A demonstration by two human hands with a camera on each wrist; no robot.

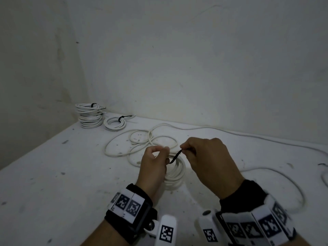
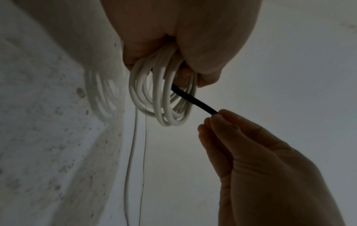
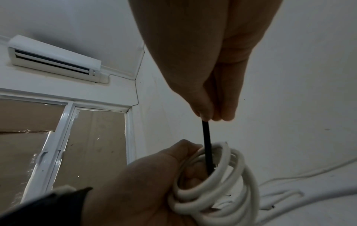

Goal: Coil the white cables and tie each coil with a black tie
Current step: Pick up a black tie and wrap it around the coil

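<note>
Both hands are bare. On the left wrist [image 1: 130,208] sits a black strap with white panels printed in black square codes. Beside that strap, a white camera pod [image 1: 166,230] with its own code and a metal ball joint. The right wrist [image 1: 255,222] wears a black cuff and a ring of coded white blocks.

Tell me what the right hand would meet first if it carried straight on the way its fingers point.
Most likely the left hand and the white coil it grips: the right hand points at them along the black tie it pinches. Depth is unclear.
</note>
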